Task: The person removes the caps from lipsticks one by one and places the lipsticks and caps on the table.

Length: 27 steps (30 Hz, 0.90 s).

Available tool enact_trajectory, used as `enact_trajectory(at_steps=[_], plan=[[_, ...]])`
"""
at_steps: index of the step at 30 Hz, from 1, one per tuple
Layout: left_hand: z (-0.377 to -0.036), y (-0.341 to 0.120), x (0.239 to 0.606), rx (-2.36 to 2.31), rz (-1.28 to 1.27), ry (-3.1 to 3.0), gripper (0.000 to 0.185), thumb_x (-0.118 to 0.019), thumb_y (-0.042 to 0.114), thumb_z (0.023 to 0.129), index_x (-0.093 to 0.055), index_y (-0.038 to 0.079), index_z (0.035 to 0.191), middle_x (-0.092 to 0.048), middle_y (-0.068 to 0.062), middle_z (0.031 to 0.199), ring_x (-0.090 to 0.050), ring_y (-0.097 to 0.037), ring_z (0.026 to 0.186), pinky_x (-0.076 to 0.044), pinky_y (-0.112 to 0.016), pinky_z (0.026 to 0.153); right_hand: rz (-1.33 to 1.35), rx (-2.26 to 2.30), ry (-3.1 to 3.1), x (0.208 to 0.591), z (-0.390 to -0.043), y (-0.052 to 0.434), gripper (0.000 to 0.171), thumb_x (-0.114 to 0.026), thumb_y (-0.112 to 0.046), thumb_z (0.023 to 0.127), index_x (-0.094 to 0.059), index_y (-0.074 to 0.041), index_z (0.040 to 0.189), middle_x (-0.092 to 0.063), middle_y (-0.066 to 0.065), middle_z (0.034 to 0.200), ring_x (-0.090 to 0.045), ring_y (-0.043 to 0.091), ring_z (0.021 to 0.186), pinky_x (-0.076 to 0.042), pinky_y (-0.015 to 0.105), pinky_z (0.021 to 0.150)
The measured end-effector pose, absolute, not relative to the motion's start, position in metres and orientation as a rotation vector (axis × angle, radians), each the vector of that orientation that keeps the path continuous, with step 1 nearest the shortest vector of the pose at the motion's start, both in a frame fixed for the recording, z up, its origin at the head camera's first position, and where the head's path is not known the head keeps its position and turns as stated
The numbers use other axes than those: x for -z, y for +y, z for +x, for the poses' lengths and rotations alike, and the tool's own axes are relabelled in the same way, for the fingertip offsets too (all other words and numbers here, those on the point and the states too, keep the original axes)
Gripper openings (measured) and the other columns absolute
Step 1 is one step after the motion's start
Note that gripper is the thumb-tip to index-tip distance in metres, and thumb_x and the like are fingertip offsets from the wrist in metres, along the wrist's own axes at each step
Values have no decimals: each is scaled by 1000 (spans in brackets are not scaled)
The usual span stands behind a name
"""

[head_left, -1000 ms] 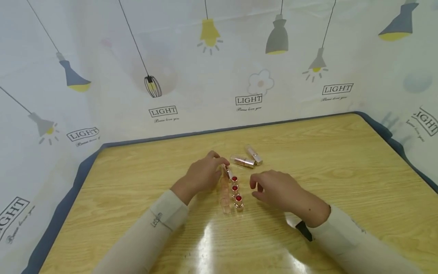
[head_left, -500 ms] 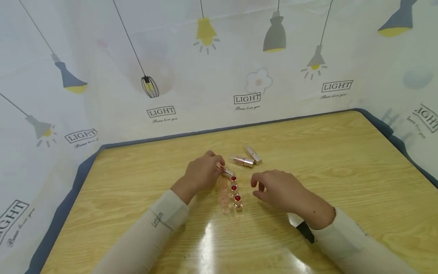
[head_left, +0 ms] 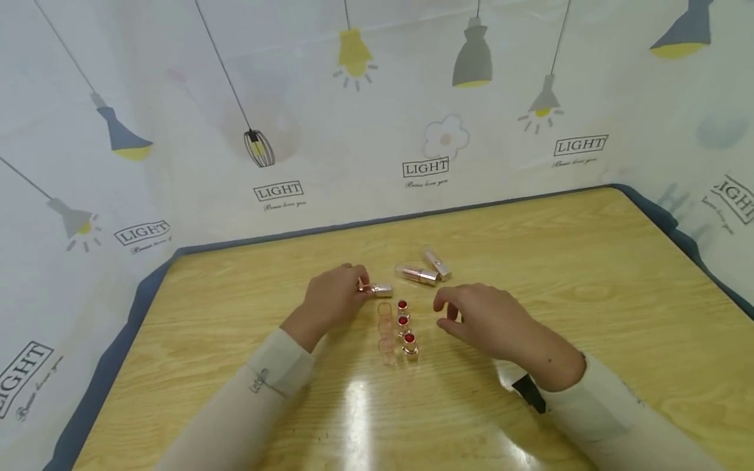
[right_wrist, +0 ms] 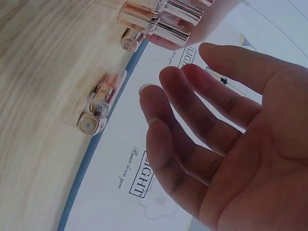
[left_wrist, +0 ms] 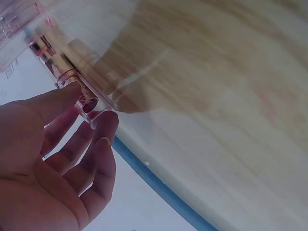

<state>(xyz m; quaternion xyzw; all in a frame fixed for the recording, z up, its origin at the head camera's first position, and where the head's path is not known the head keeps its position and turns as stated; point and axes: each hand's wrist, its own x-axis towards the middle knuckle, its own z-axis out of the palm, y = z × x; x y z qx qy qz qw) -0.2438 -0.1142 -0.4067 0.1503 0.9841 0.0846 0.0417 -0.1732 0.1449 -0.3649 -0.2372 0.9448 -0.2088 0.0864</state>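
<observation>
My left hand (head_left: 332, 297) pinches the clear-capped end of a rose-gold lipstick (head_left: 383, 290) lying sideways on the table. In the left wrist view, thumb and forefinger close on its clear cap (left_wrist: 98, 115), the lipstick's metal base (left_wrist: 60, 65) pointing away. Just in front, three uncapped lipsticks (head_left: 410, 348) stand upright in a row with red tips showing. Clear caps (head_left: 386, 350) stand in a line along their left side. To the right of that row my right hand (head_left: 485, 320) hovers with loosely bent fingers, holding nothing; its palm (right_wrist: 255, 159) shows in the right wrist view.
Two more capped lipsticks lie behind the row, one pointing left (head_left: 419, 275), the other (head_left: 437, 263) slanting, their bases close together. The wood-grain table (head_left: 235, 392) ends at a wall cloth (head_left: 353, 170) printed with lamps.
The lipstick in my left hand has moved left, away from the upright row, and turned to lie sideways. Caps behind the hand now show more. The right hand has barely moved.
</observation>
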Motion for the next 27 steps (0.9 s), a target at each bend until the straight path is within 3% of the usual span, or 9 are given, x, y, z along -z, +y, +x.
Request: enact_trajectory(at_steps=[10,17,24,27], plan=[[-234,-148,405,-412,341,3048,20,-68,30,96,-65,18,112,-67,-2,108,-66,-21,84,-52,-39,67,-659,723,2856,362,-170,145,11,-69,-21,95,-69,-16,104,-68,-6,84,-56,7,67,-46,27,59],[-207,-165,393,-464,424,3180,26,-68,30,96,-62,13,115,-66,-7,107,-51,-13,59,-43,-31,56,-711,863,2930,352,-159,146,5,-69,-20,94,-70,-18,99,-66,-10,81,-58,4,73,-49,26,64],[-167,-168,377,-361,565,3324,30,-68,29,96,-60,11,118,-67,-8,108,-43,-9,52,-52,-48,82,-903,883,2999,345,-143,143,5,-72,-18,91,-71,-19,96,-68,-14,86,-59,1,76,-51,23,68],[-154,-163,370,-309,652,3354,30,-70,28,95,-61,12,118,-67,-5,105,-42,-7,51,-53,-47,82,-960,888,3017,344,-138,140,7,-73,-17,90,-71,-19,96,-68,-14,86,-60,2,76,-52,22,68]])
